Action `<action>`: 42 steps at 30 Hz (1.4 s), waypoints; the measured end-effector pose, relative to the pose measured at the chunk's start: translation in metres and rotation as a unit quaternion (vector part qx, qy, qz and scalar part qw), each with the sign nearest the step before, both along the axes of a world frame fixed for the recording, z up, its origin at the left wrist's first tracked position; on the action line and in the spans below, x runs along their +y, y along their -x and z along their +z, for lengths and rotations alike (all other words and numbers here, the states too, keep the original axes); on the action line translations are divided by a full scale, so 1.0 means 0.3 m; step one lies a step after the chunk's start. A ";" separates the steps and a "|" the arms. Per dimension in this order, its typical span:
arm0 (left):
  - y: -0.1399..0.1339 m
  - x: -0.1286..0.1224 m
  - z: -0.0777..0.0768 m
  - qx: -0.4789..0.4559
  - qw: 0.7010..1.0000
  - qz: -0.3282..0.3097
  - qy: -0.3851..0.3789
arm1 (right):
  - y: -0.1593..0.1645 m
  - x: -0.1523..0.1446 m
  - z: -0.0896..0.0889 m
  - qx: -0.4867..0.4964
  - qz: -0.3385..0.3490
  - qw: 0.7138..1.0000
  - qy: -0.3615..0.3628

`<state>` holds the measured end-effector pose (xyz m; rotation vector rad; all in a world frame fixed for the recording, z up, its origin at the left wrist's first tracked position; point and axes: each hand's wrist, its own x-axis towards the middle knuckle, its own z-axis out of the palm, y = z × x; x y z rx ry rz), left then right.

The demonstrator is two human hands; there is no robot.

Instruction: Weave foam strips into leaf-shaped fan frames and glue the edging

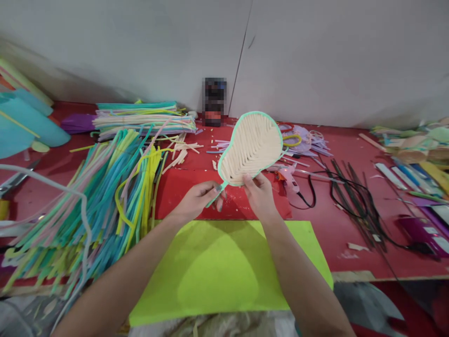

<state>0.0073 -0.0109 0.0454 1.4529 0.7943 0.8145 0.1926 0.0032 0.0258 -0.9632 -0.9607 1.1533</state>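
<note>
A leaf-shaped hand fan [250, 145] is held up above the table, tilted to the right. Cream strips fill it in a slanting, vein-like pattern, and a mint-green edging runs around it down to a short green handle. My left hand [203, 195] pinches that handle between thumb and fingers. At the fan's lower right edge, my right hand [258, 189] grips the rim, thumb on the near face and fingers behind it. Beneath both hands lie a red mat [175, 192] and a yellow-green sheet [224, 267].
Bundles of coloured fuzzy stems [105, 196] cover the left side. A pink glue gun [289, 178] with a black cord lies right of the fan, near thin dark sticks [354, 206]. Scissors [17, 180] rest at far left. Behind stands a blurred dark object [214, 100] by the wall.
</note>
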 end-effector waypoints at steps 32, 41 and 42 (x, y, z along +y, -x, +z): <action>-0.024 0.007 -0.078 0.082 0.984 0.157 -0.020 | 0.013 -0.004 0.028 0.127 0.024 0.991 0.045; -0.030 0.001 -0.049 0.112 0.984 0.132 -0.045 | 0.013 0.002 0.026 0.128 0.026 0.991 0.019; -0.031 -0.001 -0.050 0.111 0.985 0.127 -0.048 | 0.014 0.001 0.025 0.125 0.025 0.992 0.022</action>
